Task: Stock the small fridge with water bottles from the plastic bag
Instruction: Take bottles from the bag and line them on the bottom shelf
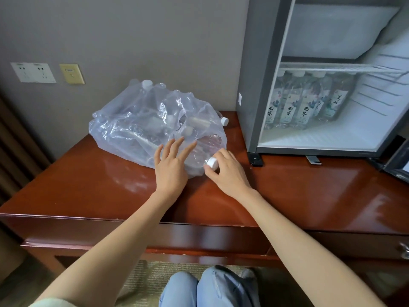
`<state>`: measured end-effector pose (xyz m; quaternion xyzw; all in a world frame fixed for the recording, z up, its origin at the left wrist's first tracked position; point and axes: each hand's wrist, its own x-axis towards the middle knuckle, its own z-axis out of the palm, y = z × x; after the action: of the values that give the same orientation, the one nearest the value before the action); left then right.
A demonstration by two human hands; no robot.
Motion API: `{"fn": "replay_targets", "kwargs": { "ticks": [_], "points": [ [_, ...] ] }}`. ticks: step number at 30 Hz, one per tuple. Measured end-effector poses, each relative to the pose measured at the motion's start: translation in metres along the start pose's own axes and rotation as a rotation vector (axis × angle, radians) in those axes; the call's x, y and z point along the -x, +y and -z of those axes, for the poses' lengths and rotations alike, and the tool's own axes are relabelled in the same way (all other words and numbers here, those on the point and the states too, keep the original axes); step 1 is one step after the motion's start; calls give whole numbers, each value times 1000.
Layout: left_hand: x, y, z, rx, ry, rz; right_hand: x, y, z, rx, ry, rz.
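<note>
Knees, desk, bag beside fridge

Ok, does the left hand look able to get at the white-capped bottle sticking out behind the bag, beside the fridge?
Probably, though awkwardly. The white-capped bottle has its cap uncovered, but the left hand would have to cross the bag, and the right hand, gripping a second bottle, sits nearer.
</note>
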<state>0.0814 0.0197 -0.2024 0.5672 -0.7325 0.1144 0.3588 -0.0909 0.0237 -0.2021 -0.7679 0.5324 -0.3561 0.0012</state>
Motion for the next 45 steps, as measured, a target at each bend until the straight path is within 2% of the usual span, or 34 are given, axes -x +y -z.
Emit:
{"fn": "replay_targets", "kwargs": {
  "ticks": [5, 14, 19, 24, 27, 30, 32, 33, 35, 37, 45],
  "points": [
    [0, 1, 0, -18, -16, 19, 11, 15, 20, -72, 148, -97],
    [-2, 6, 1, -62, -29, 51, 20, 26, 30, -371, 325, -208],
    [-4, 7, -2, -42, 3, 66, 20, 24, 36, -637, 446, -376],
    [-3, 14, -4, -69, 5, 42, 19, 31, 42, -853, 556, -630],
    [-1, 15, -5, -75, 82, -50, 17, 35, 50, -1046, 601, -807],
    [-2, 27, -10, -46, 151, -317, 17, 35, 52, -1073, 602, -841],
    [-4, 46, -16, 36, 97, -455, 16, 33, 53, -1084, 588, -821],
    [-5, 57, -20, 103, 33, -445, 16, 31, 54, -1093, 582, -818],
    [-7, 73, -28, 220, -56, -318, 16, 32, 53, -1114, 587, -822],
    [-11, 80, -34, 236, -17, -226, 17, 33, 53, -1132, 602, -833],
    [-14, 81, -39, 213, 29, -179, 16, 38, 54, -1169, 622, -882]
  ]
}}
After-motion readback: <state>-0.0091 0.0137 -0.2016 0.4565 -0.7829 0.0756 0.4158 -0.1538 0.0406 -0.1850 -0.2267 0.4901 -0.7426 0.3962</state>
